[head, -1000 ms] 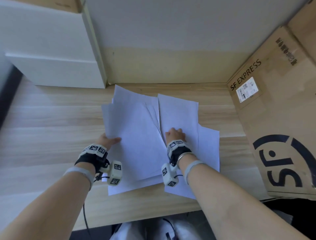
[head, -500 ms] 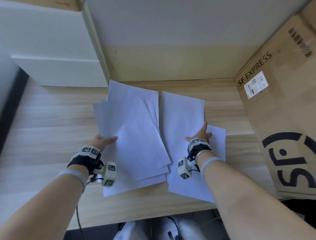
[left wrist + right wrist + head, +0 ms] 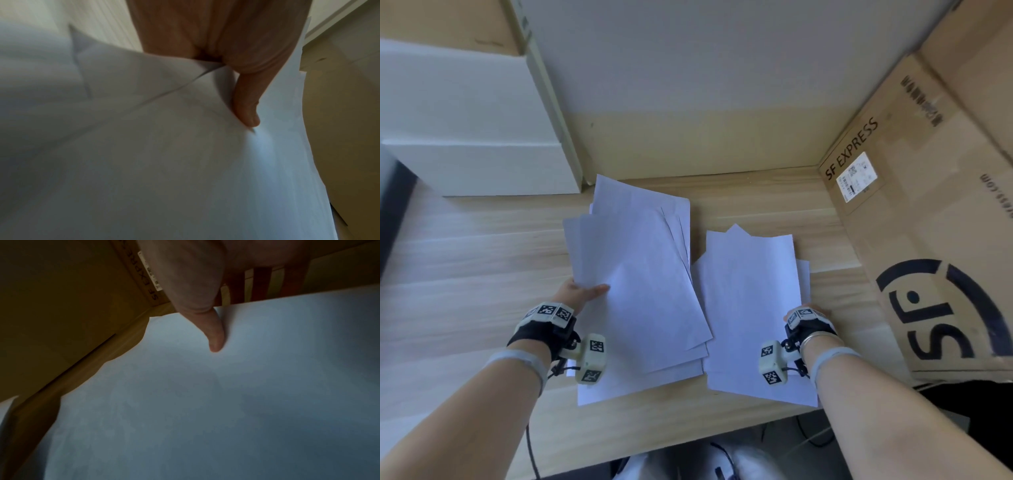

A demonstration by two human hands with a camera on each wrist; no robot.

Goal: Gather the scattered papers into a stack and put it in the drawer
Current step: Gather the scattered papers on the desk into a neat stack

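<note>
Two loose piles of white paper lie on the wooden desk. My left hand pinches the left edge of the left pile, thumb on top and fingers underneath; the left wrist view shows the thumb pressing the sheets. My right hand grips the right edge of the right pile. In the right wrist view its thumb lies on top of the paper with the fingers below. White drawer fronts stand at the back left, looking closed.
A large SF Express cardboard box stands along the desk's right side, close to my right hand. A wall closes off the back of the desk. The desk's front edge runs just below both piles, with cables hanging under it.
My right hand has slid from the middle of the papers to the right pile's outer edge and taken hold of it, pulling that pile apart from the left one. The left hand keeps its hold.
</note>
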